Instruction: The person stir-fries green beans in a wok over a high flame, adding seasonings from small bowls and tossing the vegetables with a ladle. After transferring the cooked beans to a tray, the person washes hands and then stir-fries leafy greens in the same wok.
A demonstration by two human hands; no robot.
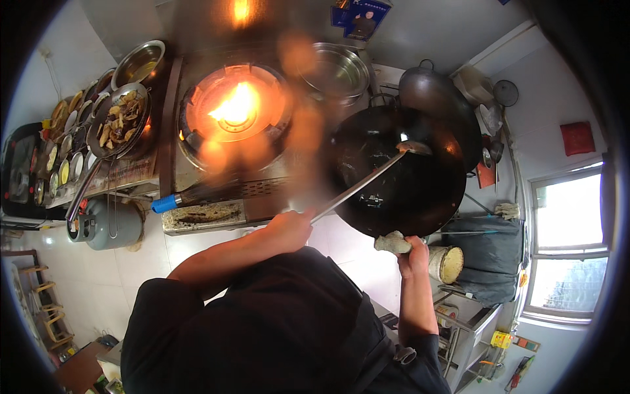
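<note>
My left hand (291,230) grips the long handle of a metal ladle (362,184), whose bowl is inside a large dark wok (398,192). My right hand (415,256) holds the near rim or handle of the wok through a folded grey cloth (393,243); the exact grip is hidden. The wok is off to the right of a lit burner (236,106) with a tall orange flame. Its inside looks dark and shiny, with no food plainly visible. At the left, a perforated strainer (93,130) holds browned food pieces (119,120).
A steel basin of liquid (337,71) stands behind the wok, beside another large wok (438,98). A blue-handled brush (166,203) lies at the stove's front edge. Several seasoning bowls (64,172) line the left, above a gas cylinder (115,224). A bucket (445,263) stands at the right.
</note>
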